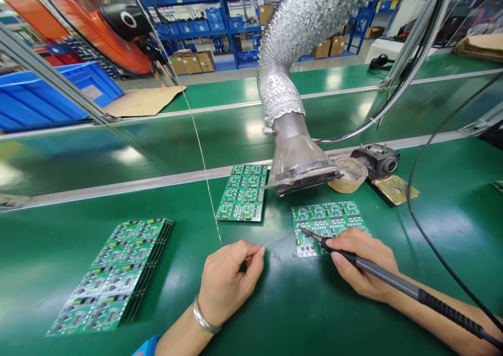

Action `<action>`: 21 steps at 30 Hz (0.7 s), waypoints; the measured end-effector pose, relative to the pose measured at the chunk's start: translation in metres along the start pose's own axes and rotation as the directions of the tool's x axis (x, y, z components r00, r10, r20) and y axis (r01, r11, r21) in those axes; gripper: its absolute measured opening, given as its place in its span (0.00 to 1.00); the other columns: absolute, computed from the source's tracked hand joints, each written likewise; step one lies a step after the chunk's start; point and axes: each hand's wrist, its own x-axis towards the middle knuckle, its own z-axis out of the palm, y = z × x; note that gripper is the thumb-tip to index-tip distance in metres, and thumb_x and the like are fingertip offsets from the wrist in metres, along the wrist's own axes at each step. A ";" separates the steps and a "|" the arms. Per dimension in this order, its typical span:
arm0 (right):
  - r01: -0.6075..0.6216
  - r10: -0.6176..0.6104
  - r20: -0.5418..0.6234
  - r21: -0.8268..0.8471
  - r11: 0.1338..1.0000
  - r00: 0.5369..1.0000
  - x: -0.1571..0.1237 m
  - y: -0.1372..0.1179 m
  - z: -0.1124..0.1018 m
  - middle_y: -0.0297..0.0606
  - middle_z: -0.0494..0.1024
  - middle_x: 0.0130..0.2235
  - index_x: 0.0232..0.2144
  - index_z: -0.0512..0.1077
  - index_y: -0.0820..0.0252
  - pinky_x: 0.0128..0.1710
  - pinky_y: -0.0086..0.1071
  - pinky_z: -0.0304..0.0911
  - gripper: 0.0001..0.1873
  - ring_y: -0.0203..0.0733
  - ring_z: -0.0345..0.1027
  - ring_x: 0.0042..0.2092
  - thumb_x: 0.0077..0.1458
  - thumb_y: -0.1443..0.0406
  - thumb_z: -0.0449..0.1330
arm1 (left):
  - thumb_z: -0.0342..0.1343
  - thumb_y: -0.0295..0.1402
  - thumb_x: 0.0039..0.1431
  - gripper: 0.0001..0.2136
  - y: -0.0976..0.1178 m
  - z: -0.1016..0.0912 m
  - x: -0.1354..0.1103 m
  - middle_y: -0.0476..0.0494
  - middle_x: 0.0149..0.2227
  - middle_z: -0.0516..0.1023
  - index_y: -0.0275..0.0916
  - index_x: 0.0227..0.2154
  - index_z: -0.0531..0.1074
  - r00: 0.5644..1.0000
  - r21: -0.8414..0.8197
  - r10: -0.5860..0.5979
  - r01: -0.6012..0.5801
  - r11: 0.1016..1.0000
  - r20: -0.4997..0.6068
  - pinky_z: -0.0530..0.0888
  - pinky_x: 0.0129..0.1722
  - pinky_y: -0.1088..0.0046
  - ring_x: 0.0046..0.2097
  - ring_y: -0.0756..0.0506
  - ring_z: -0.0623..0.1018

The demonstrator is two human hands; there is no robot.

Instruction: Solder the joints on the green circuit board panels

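In my right hand point(365, 262) is a soldering iron point(387, 276), held like a pen. Its tip rests at or just above the left part of a green circuit board point(330, 217) lying flat on the bench; whether it touches I cannot tell. My left hand point(231, 272) pinches a thin solder wire point(273, 240) between thumb and finger. The wire's free end points right, toward the board's left edge, and its other length rises up behind the hand. A second circuit board point(243, 193) lies behind, between the hands. At the left is a stack of circuit boards point(113, 277).
A fume extractor nozzle point(301, 159) on a silver duct point(283, 47) hangs above the board. Behind the right hand stand a yellowish cup point(348, 177) and a soldering iron holder point(377, 159). A black cable point(412, 188) curves at right. A blue bin point(58, 94) sits far left.
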 end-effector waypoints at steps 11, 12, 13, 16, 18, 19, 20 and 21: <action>0.036 -0.036 0.004 0.020 0.999 0.999 0.001 0.001 0.001 0.38 0.74 0.29 0.41 0.71 0.60 0.26 0.30 0.66 0.13 0.37 0.69 0.28 0.52 0.73 0.57 | 0.54 0.29 0.57 0.07 -0.001 0.012 0.001 0.58 0.16 0.65 0.39 0.23 0.67 0.999 0.000 0.050 -0.050 0.999 -0.015 0.62 0.21 0.82 0.18 0.57 0.65; 0.039 -0.039 0.003 0.023 0.999 0.999 0.001 0.001 0.001 0.38 0.74 0.28 0.41 0.71 0.60 0.25 0.30 0.66 0.13 0.37 0.69 0.28 0.52 0.74 0.57 | 0.54 0.29 0.57 0.07 -0.001 0.013 0.001 0.58 0.16 0.65 0.39 0.23 0.67 0.998 0.005 0.056 -0.056 0.998 -0.016 0.63 0.21 0.82 0.18 0.57 0.65; 0.040 -0.040 0.001 0.025 0.999 0.999 0.001 0.001 0.001 0.38 0.74 0.28 0.41 0.71 0.60 0.25 0.30 0.66 0.13 0.37 0.69 0.28 0.52 0.74 0.57 | 0.54 0.29 0.57 0.07 -0.001 0.014 0.001 0.57 0.16 0.66 0.39 0.23 0.67 0.998 0.011 0.062 -0.062 0.998 -0.014 0.63 0.21 0.81 0.18 0.56 0.66; 0.043 -0.042 -0.008 0.027 0.999 0.999 0.001 0.001 0.001 0.38 0.74 0.28 0.40 0.71 0.61 0.25 0.30 0.66 0.13 0.37 0.69 0.28 0.51 0.74 0.58 | 0.54 0.28 0.57 0.08 0.000 0.016 0.002 0.57 0.17 0.66 0.39 0.23 0.67 0.996 0.027 0.086 -0.086 0.996 -0.008 0.63 0.22 0.81 0.19 0.56 0.66; 0.039 -0.038 -0.013 0.021 0.999 0.999 0.000 0.001 0.001 0.38 0.74 0.28 0.40 0.71 0.60 0.26 0.30 0.66 0.12 0.37 0.69 0.28 0.51 0.74 0.58 | 0.54 0.28 0.57 0.07 0.001 0.016 0.002 0.57 0.17 0.66 0.39 0.23 0.67 0.995 0.036 0.100 -0.099 0.994 -0.007 0.63 0.22 0.80 0.19 0.56 0.66; 0.035 -0.035 -0.014 0.016 0.999 0.999 0.000 0.001 0.001 0.38 0.74 0.28 0.40 0.71 0.60 0.26 0.30 0.66 0.12 0.37 0.69 0.28 0.51 0.74 0.58 | 0.53 0.28 0.57 0.07 0.001 0.015 0.002 0.57 0.17 0.66 0.39 0.23 0.67 0.995 0.039 0.104 -0.103 0.994 -0.012 0.63 0.22 0.80 0.19 0.56 0.66; 0.028 -0.028 -0.017 0.011 1.000 0.999 0.000 0.002 0.001 0.38 0.75 0.29 0.40 0.71 0.60 0.27 0.30 0.67 0.12 0.37 0.69 0.29 0.51 0.74 0.58 | 0.53 0.28 0.57 0.07 0.002 0.015 0.002 0.57 0.17 0.66 0.39 0.23 0.67 0.994 0.040 0.103 -0.103 0.994 -0.018 0.63 0.22 0.80 0.19 0.56 0.66; 0.019 -0.019 -0.020 0.007 1.000 1.000 0.000 0.002 0.001 0.38 0.75 0.29 0.40 0.71 0.60 0.27 0.30 0.67 0.13 0.37 0.70 0.29 0.51 0.74 0.58 | 0.53 0.28 0.57 0.07 0.002 0.015 0.002 0.57 0.16 0.66 0.39 0.23 0.67 0.995 0.040 0.101 -0.100 0.994 -0.023 0.63 0.22 0.80 0.19 0.56 0.66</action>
